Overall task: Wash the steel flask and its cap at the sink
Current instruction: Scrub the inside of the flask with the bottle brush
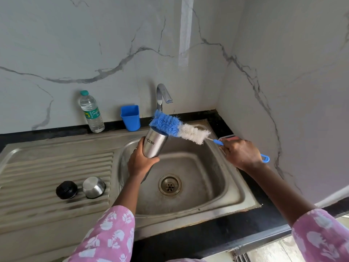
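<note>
My left hand grips the steel flask above the sink basin, mouth tilted up and away. My right hand holds the blue handle of a bottle brush; its blue and white bristles lie across the flask's mouth, outside it. On the ribbed draining board to the left sit the black stopper and the steel cup cap, side by side.
The tap stands behind the basin, with no water running. A blue plastic cup and a clear water bottle stand at the back wall. A sponge or soap item lies at the basin's right rim. The drain is open.
</note>
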